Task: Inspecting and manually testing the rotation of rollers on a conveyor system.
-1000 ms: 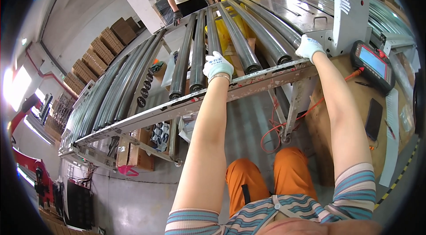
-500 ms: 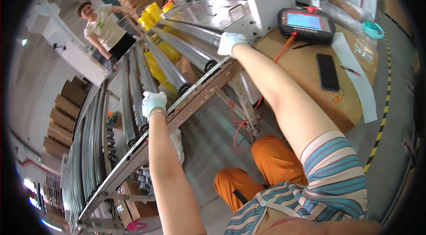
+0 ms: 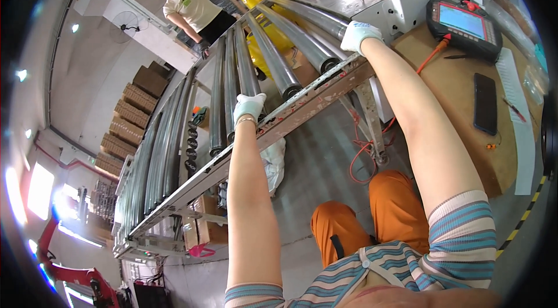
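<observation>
On the white-gloved right hand (image 3: 361, 38), blue print across the back; on a row of black discs (image 3: 191, 146) left of centre, pale lettering; on the shirt of a co-worker (image 3: 195, 14) at upper left, a small green patch, too small to read. Curled at the near end of the rightmost steel roller (image 3: 314, 17), upper right of centre, with the right hand; likewise curled at the near end of the third steel roller (image 3: 246, 67), near the middle, with the left hand (image 3: 249, 110). Fingertips hidden on both sides, so impossible to tell whether gripping or only resting there. Swung since half a second ago: the whole view, with conveyor and handheld controller (image 3: 463, 23) now farther right; back in sight at lower left, a red machine arm (image 3: 75, 275). Unchanged: both hands at the same rollers. Across the middle, a slanting conveyor rail (image 3: 314, 96) with chipped pale paint; behind the rollers, bright yellow containers (image 3: 270, 52). At right, a brown worktop (image 3: 442, 87) bearing the controller, a dark smartphone (image 3: 485, 103) and a long white paper strip (image 3: 523, 151). Farther off at left, stacks of brown cardboard (image 3: 129, 113) and a wall fan (image 3: 125, 26); below, grey floor (image 3: 314, 174), edged at lower right with yellow-and-black tape (image 3: 520, 224).
</observation>
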Available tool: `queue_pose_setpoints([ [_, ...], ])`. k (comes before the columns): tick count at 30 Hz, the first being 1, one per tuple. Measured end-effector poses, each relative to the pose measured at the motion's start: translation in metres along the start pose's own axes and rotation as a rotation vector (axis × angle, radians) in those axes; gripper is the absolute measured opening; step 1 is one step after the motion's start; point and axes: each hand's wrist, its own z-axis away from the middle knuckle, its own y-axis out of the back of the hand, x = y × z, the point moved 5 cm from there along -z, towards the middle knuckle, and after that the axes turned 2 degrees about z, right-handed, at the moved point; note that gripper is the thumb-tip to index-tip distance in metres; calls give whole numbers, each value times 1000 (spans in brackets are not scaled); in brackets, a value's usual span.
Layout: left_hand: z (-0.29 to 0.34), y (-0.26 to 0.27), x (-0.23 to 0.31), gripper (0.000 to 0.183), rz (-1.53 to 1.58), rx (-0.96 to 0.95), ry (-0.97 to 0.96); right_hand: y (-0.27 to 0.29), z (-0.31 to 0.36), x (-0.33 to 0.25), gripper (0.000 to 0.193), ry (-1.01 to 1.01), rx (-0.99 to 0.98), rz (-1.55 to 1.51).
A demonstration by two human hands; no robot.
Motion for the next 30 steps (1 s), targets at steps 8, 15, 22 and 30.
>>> queue_pose_setpoints([
  [8,17,0,14,85,-272,44,-79,-2,-2,2,36,15,-15,-39],
  [15,30,34,-5,63,-378,258,-378,1,1,5,36,13,-50,-58],
  [22,7,82,-202,74,-372,92,11,1,-3,4,37,15,-36,-65],
  [30,3,106,-352,73,-383,157,212,1,-3,0,42,36,30,-34],
])
